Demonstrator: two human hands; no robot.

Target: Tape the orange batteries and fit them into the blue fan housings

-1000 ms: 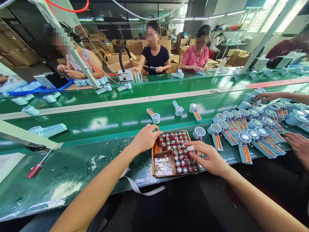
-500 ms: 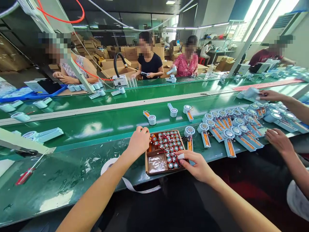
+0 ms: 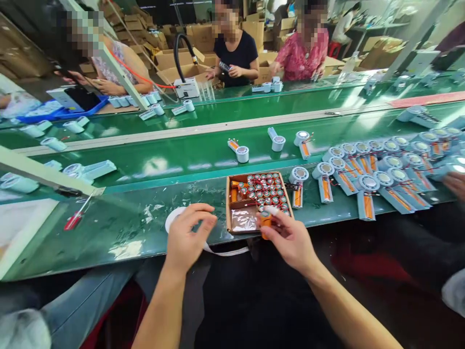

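A shallow cardboard tray [image 3: 229, 206] on the green bench holds several small round motors with red wires and a few orange cells. My right hand [image 3: 288, 237] is at the tray's near edge, fingers closed on an orange cylindrical cell [image 3: 265, 220]. My left hand [image 3: 189, 237] hovers left of the tray over a roll of white tape [image 3: 173, 220], fingertips pinched together; whether it holds anything I cannot tell.
Rows of pale blue fan housings [image 3: 366, 186] with orange cells lie to the right, where another person's hand [image 3: 456, 183] reaches in. More housings ride the green conveyor [image 3: 181, 155]. A red-handled screwdriver [image 3: 74, 219] lies far left. People sit across the line.
My left hand drew back from the tray's far corner to the tape roll. My right hand lifted an orange cell out of the tray. The view dropped lower.
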